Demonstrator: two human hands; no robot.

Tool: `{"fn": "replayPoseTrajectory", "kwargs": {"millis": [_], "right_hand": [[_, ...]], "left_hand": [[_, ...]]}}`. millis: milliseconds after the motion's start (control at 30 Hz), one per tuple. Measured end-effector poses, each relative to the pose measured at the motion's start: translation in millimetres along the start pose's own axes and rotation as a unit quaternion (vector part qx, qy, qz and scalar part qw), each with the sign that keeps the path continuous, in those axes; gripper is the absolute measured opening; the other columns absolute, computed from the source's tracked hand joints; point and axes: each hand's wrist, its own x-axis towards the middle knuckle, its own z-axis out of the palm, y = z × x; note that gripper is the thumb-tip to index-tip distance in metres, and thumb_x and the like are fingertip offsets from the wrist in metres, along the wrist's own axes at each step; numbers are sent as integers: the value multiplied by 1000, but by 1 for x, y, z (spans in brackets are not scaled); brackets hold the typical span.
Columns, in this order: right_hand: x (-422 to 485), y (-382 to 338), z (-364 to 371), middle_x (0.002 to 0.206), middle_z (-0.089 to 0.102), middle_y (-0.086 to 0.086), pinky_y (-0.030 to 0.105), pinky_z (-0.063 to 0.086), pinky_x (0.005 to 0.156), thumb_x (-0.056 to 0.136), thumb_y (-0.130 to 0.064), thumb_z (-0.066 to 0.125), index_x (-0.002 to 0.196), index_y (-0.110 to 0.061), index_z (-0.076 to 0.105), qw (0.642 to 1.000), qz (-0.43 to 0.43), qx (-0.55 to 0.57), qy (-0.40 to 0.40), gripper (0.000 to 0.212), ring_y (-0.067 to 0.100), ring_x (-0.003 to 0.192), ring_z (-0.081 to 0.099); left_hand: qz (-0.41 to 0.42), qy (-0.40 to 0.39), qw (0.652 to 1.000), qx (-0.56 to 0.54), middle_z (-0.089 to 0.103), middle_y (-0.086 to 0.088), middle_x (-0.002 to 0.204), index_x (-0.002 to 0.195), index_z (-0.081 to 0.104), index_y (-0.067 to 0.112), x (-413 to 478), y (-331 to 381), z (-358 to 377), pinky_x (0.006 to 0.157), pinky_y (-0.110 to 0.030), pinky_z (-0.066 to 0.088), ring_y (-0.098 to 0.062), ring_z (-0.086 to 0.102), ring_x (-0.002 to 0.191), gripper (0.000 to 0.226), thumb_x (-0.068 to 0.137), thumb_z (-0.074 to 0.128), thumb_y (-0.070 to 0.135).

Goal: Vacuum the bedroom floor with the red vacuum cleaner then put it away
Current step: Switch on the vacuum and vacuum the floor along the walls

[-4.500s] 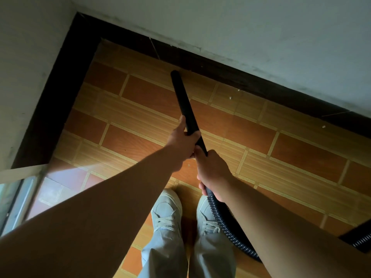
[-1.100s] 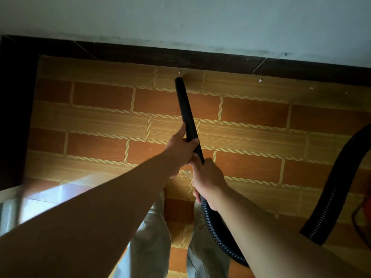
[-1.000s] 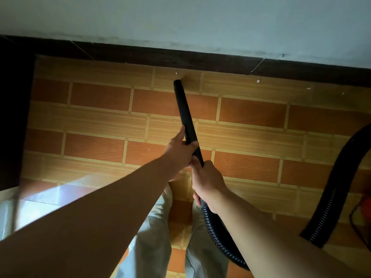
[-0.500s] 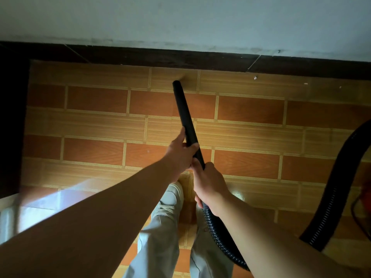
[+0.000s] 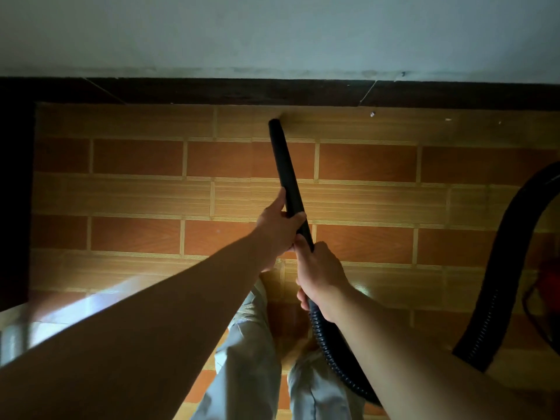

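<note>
- Red vacuum cleaner (image 5: 550, 280): only a dim red blur of its body shows at the far right edge, down on the floor and well apart from the nozzle end. It is too dark to tell more.
- Black ribbed flexible hose (image 5: 497, 298) arcs up along the right side. Another stretch of it runs low under the right forearm to join the black rigid plastic wand tube (image 5: 286, 174).
- Wand tube slants forward and down. Its tip is on the orange-and-tan brick-pattern tiled floor (image 5: 136, 195), just beside the dark brown skirting strip (image 5: 212, 92) under the pale wall (image 5: 272, 31).
- Left hand (image 5: 277, 228): fingers and thumb wrapped round the wand tube about mid-length, a full grasp.
- Right hand (image 5: 321, 277): just behind the left, curled round the tube's rear end where the hose joins. Cannot tell whether the two hands touch.
- Small white specks (image 5: 372, 114) lie on the floor along the skirting, to the right of the tip and apart from it.
- Pale grey trouser legs (image 5: 251, 359) show below the hands. The feet are too dark to make out.
- Step, my read: vacuuming phase, an edge pass along the wall. Putting away has not begun.
- Next move probably calls for sliding the tip right along the skirting toward the specks, with the tip kept low on the tiles and both hands steering.
- Hose needs slack for that. The loop at the right might drag on the cleaner body.
</note>
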Motion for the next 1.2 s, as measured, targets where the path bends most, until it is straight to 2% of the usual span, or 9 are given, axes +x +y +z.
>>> {"fn": "replayPoseTrajectory", "kwargs": {"millis": [267,400,433,500,567,633,767,967,1200], "right_hand": [[-6,23,-27,73,60,11,33,52,48,105,-57,40,118,-11,50,997,41,66,13,49,21,46,56],[11,32,-40,78,65,11,46,65,61,102,-59,43,116,-10,59,1000,21,19,7,53,25,62,67],[15,34,-42,77,64,10,45,65,62,103,-57,45,115,-9,61,999,20,27,2,52,25,62,66],[19,35,-46,74,63,9,35,58,53,104,-52,46,119,-10,62,997,39,70,-16,47,23,56,62],[21,37,-48,72,61,8,30,51,48,104,-52,46,121,-11,61,995,42,84,-21,46,20,51,57],[26,39,-52,72,59,7,28,48,46,103,-53,45,121,-11,59,997,27,70,-9,48,20,50,55],[35,35,-66,72,56,10,32,47,49,104,-57,40,115,-5,59,999,-1,53,6,57,25,53,55],[27,42,-76,64,55,10,35,50,54,106,-60,33,108,-5,62,998,-8,59,-12,62,25,54,56],[5,71,-84,58,55,4,35,52,56,104,-64,34,108,-11,67,991,23,125,-42,62,24,54,57]], "left_hand": [[-1,-36,999,39,68,-4,112,157,22,47,-5,-6,37,56,-23,55,-19,69,88,76,100,62,17],[-2,-24,998,64,68,-7,115,157,21,46,-1,-10,52,65,-32,59,-24,71,92,76,101,62,15],[0,-21,998,64,69,-7,114,157,22,46,0,-12,55,62,-30,58,-23,71,90,75,101,61,15],[9,-16,998,64,69,-6,111,157,23,45,2,-13,60,61,-30,59,-22,70,90,75,101,61,14],[18,-9,998,63,69,-6,109,158,23,44,5,-14,65,76,-42,63,-23,70,92,75,101,61,13],[22,-8,998,60,69,-8,109,158,23,43,8,-12,72,89,-53,59,-26,69,96,76,100,62,11],[25,-3,998,50,70,-10,110,158,24,43,15,-2,85,91,-60,56,-29,71,98,77,100,62,10],[25,-11,998,55,69,-14,114,157,25,46,13,-7,94,88,-57,58,-31,71,100,77,99,62,11],[13,-50,996,73,66,-15,123,157,20,45,-8,-24,108,67,-34,57,-29,68,107,76,101,59,11]]}}
